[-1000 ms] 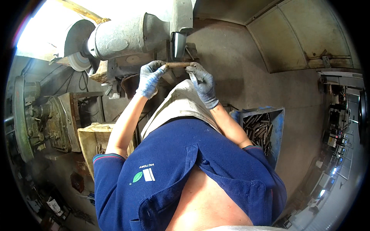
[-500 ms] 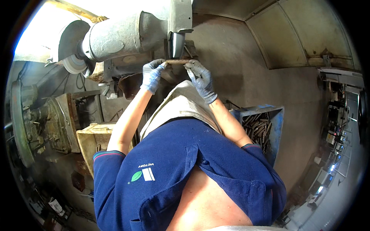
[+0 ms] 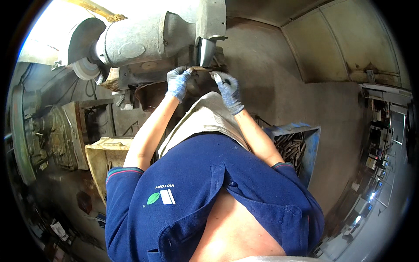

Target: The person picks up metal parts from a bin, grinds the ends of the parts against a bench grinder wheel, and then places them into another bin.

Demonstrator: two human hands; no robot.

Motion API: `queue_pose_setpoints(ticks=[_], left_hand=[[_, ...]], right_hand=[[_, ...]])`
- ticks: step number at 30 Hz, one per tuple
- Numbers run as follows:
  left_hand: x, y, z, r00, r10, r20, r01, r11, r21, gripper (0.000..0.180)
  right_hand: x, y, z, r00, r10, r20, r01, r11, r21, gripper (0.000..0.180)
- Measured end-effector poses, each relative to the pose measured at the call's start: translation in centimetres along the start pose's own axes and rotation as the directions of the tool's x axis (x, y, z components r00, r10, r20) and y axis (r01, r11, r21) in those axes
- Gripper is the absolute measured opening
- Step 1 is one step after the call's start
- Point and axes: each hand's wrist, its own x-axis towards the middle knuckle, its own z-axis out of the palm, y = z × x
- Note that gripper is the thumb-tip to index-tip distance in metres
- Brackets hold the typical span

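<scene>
A short, narrow brownish metal bar point(image 3: 201, 68) lies crosswise between my two hands, just under the right-hand wheel point(image 3: 207, 51) of a grey bench grinder point(image 3: 139, 39). My left hand point(image 3: 177, 84), in a blue-grey glove, pinches the bar's left end between thumb and fingers. At its right end, my gloved right hand point(image 3: 228, 92) grips it with thumb and fingertips. The bar is right at the wheel's lower edge; I cannot tell whether the two touch. Glove fingers hide both ends.
To my right stands a blue crate point(image 3: 313, 148) of similar dark bars. A yellowish bin point(image 3: 98, 163) is at my left. The grinder's second wheel point(image 3: 85, 70) sits far left, above a greenish machine point(image 3: 56, 135). A light apron point(image 3: 203, 113) covers my lap.
My left hand has shifted slightly right with the bar, and the bar looks tilted differently. The grinder appears a little further right in the view. Both hands keep their hold.
</scene>
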Motion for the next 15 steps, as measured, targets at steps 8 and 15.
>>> queue_pose_setpoints(ticks=[8, 15], left_hand=[[1.5, -1.1, -3.3, 0.997, 0.045, -0.060, -0.041, 0.997, 0.066, 0.008], [3.1, -3.1, -0.8, 0.999, -0.006, -0.037, 0.017, 0.953, 0.301, 0.012]], right_hand=[[0.4, 2.3, 2.5, 0.999, 0.034, 0.028, -0.038, 0.987, 0.154, 0.018], [1.0, 4.4, -1.0, 0.997, 0.064, -0.047, -0.059, 0.992, 0.110, 0.022]])
